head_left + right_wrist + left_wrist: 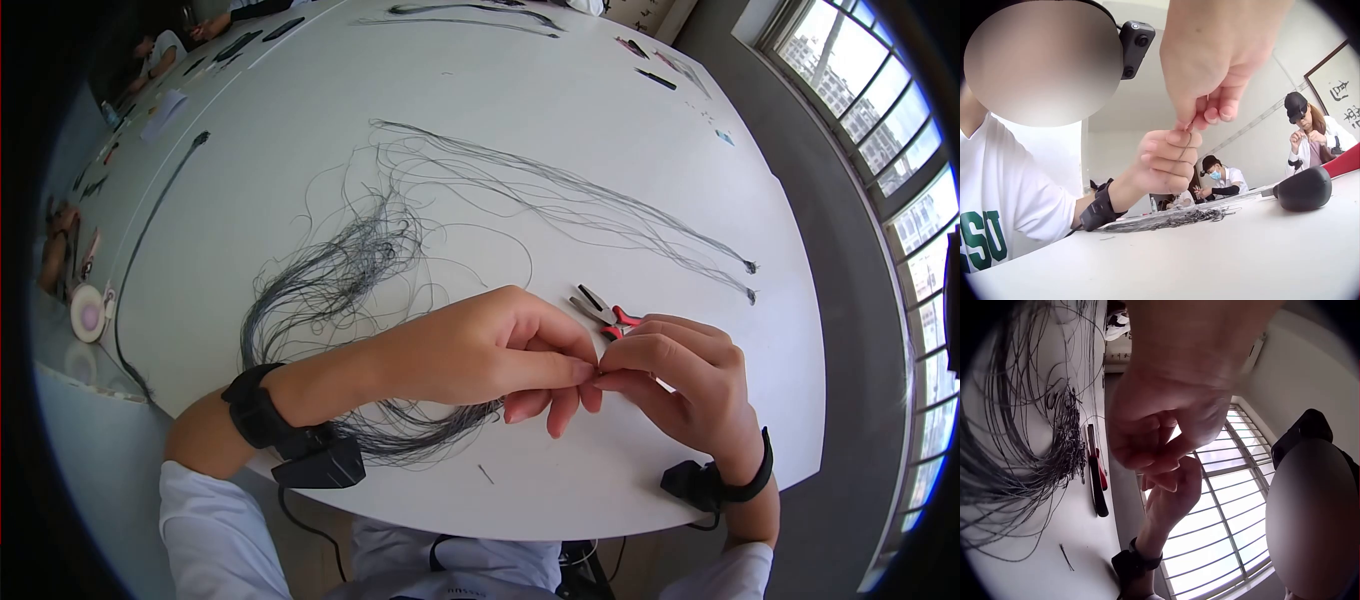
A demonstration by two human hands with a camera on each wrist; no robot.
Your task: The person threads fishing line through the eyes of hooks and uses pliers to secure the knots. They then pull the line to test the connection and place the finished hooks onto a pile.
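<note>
My left hand [520,355] and right hand [685,380] meet fingertip to fingertip above the near part of the table. A thin dark strand [1187,149] runs across the left hand's fingers in the right wrist view, up to the pinched fingertips of both hands. Most of the strand is hidden by the fingers in the head view. Behind and below the left forearm curves a large loose bundle of dark strands [330,275]. Pliers with red handles [613,331] lie just beyond the right hand's fingers. A short dark snippet [486,474] lies near the table's front edge.
Long strands with knotted ends [751,267] stretch across the white table [640,480]. A slim dark bundle [202,138] lies at the left, near a white roll [88,312]. A black pen [655,78] lies far right. Other people sit across the table.
</note>
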